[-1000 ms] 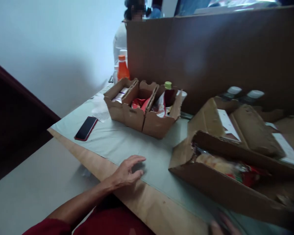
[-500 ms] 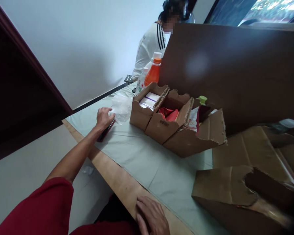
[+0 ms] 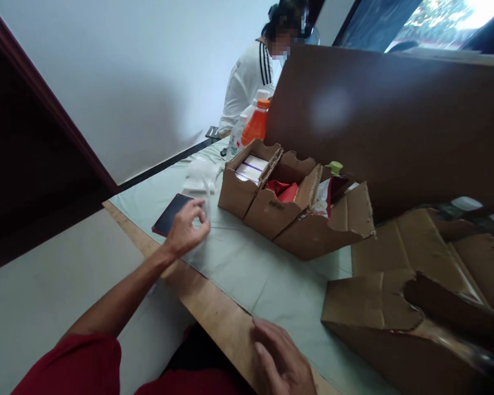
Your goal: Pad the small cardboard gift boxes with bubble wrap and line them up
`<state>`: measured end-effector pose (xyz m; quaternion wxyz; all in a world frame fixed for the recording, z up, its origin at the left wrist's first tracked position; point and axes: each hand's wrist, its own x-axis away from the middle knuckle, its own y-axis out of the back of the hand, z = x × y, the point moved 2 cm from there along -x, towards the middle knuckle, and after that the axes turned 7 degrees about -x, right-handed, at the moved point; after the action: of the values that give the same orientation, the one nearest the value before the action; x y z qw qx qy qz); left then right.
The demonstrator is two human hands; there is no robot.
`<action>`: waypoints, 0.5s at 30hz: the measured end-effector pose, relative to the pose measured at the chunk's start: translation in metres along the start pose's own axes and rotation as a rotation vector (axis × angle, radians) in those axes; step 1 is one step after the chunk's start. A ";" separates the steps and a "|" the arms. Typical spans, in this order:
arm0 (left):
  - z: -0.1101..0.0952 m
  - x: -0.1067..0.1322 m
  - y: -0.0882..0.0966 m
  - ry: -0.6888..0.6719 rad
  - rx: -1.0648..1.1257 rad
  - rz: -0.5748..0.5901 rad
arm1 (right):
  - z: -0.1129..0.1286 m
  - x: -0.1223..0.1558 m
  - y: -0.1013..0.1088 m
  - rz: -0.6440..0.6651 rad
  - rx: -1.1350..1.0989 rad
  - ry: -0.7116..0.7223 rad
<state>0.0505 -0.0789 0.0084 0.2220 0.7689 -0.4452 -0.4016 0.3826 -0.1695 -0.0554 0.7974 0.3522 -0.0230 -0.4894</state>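
My left hand (image 3: pixel 188 226) is over the table, thumb and forefinger pinched on the edge of a clear sheet of bubble wrap (image 3: pixel 207 192). The wrap is stretched up and partly blurred; its far end lies on the pale cloth. Just left of that hand, a dark phone or tablet with a red edge (image 3: pixel 170 215) lies flat, partly covered by my fingers. At the wooden table edge, my right hand (image 3: pixel 284 356) rests with its fingers loosely stretched out and holds nothing.
A row of open cardboard bins (image 3: pixel 267 219) holds white boxes (image 3: pixel 251 169) and red packets (image 3: pixel 283 191). An orange bottle (image 3: pixel 256 123) stands behind. More cardboard bins (image 3: pixel 366 302) are at right. A person in white (image 3: pixel 247 82) sits beyond a brown panel (image 3: pixel 387 120).
My left hand has moved right and toward me, drawing the bubble wrap with it and uncovering the dark flat device. My right hand has slid a little to the right along the edge.
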 end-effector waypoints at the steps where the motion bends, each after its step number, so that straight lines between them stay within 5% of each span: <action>1: -0.015 0.021 -0.001 -0.031 0.092 0.038 | 0.003 -0.003 0.000 0.015 -0.027 -0.040; 5: -0.076 0.100 -0.025 0.108 0.450 0.264 | 0.010 -0.009 -0.016 0.040 -0.113 -0.133; 8: -0.115 0.143 -0.045 0.158 0.649 0.498 | 0.005 -0.001 -0.021 -0.078 -0.247 -0.256; 11: -0.132 0.166 -0.051 0.030 0.654 0.646 | -0.012 0.017 0.001 -0.301 -0.308 -0.443; 15: -0.127 0.169 -0.052 -0.128 0.467 0.620 | -0.042 0.050 0.056 -0.369 -0.313 -0.632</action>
<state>0.2275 -0.2004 -0.0250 0.1236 0.6013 -0.7485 -0.2506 0.4674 -0.1718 -0.0698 0.6939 0.0568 -0.1285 -0.7062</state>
